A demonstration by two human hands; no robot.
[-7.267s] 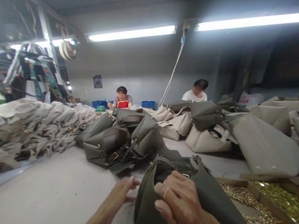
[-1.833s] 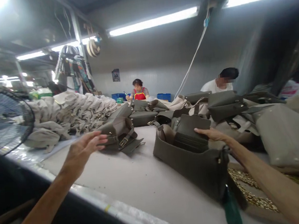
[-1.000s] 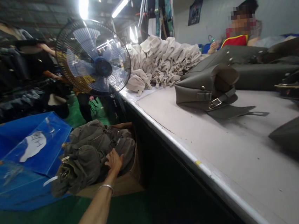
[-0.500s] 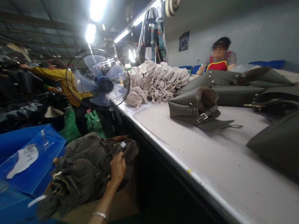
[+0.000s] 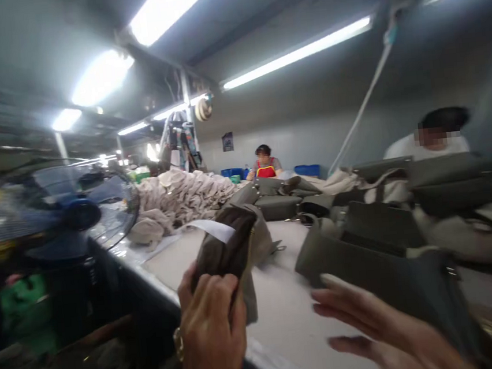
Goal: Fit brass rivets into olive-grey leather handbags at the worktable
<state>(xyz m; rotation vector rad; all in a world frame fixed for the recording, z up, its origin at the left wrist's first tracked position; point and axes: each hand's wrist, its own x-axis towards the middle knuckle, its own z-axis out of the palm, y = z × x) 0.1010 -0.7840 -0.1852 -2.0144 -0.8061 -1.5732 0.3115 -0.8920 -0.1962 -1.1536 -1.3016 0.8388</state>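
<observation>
My left hand [image 5: 213, 321] is closed around a dark grey-brown cloth bag lining [image 5: 224, 256], held up over the near edge of the table. A white strip [image 5: 215, 229] lies across its upper part, and a zip with gold-coloured teeth runs down its right side. My right hand [image 5: 372, 323] hovers to the right with its fingers stretched out, somewhat blurred, holding nothing. Just beyond it lies a dark olive bag [image 5: 360, 249] on the pale tabletop [image 5: 283, 297]. Part of the lining is hidden behind my left fingers.
A heap of beige cloth pieces [image 5: 181, 196] covers the table's far left. More olive bags [image 5: 450, 182] lie at the right. A large fan [image 5: 79, 215] stands left of the table. Two people sit across, one in a red apron [image 5: 265, 171], one in a white top [image 5: 399, 147].
My left hand has lifted the cloth lining from the box beside the table and brought it over the table edge. My right hand has come into view. The view has swung right.
</observation>
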